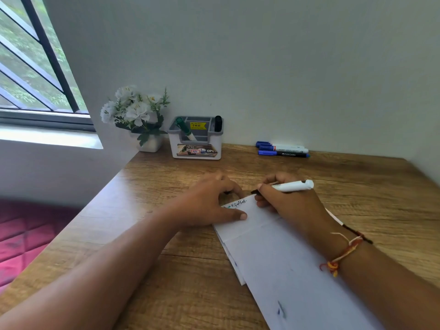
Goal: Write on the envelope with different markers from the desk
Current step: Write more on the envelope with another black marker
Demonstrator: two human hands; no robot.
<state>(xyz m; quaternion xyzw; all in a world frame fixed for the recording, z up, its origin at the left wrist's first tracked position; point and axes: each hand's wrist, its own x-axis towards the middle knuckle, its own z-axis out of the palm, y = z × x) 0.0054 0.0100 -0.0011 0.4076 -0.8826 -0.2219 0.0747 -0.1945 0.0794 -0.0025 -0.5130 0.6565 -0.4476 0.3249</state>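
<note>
A white envelope (269, 253) lies slanted on the wooden desk (166, 182), on top of other white papers. Dark handwriting shows near its far corner. My left hand (209, 203) rests on that corner, thumb flat on the paper, and its curled fingers seem to cover a small dark thing, maybe a cap. My right hand (285, 201) grips a white marker (290, 186) with a black tip, which points left just above the far edge of the envelope beside the writing.
Three blue-capped markers (282, 148) lie by the wall at the back right. A grey organiser box (196, 139) holds a green marker (184, 128) and a black marker (218, 123). A pot of white flowers (138, 115) stands left of it. The desk's left edge drops off beside a window.
</note>
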